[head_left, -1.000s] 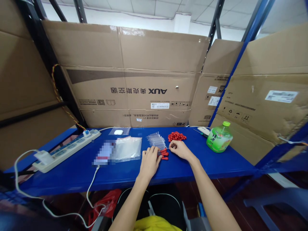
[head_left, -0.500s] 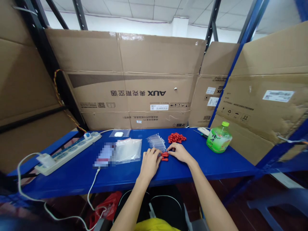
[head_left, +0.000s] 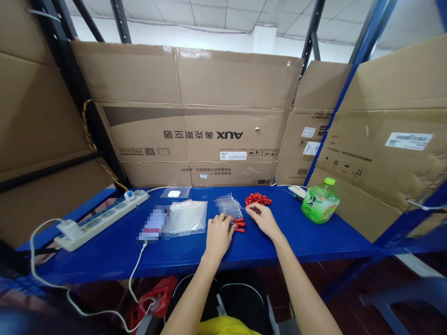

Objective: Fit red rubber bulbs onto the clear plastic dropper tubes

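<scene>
My left hand point(head_left: 219, 235) rests on the table, its fingers curled round several thin clear tubes whose red caps point(head_left: 240, 225) stick out to the right. Just above and to the right, my right hand point(head_left: 262, 220) pinches one thin clear tube between thumb and fingertips. That tube points left, over the near end of a spread of clear plastic tubes point(head_left: 226, 204) lying side by side. Beyond my right fingertips lies a heap of small red caps point(head_left: 258, 199). My left fingers hide most of what they hold.
Clear plastic bags point(head_left: 188, 217) and a blurred-out phone point(head_left: 153, 224) on a charging cable lie to the left, near a long power strip point(head_left: 104, 218). A green drink bottle point(head_left: 320, 201) stands at the right. Cardboard sheets point(head_left: 202, 83) wall in the blue table point(head_left: 279, 249).
My right hand has moved up and slightly away from the red-capped tubes to the clear tubes, where it now pinches one. My left hand stays in about the same place.
</scene>
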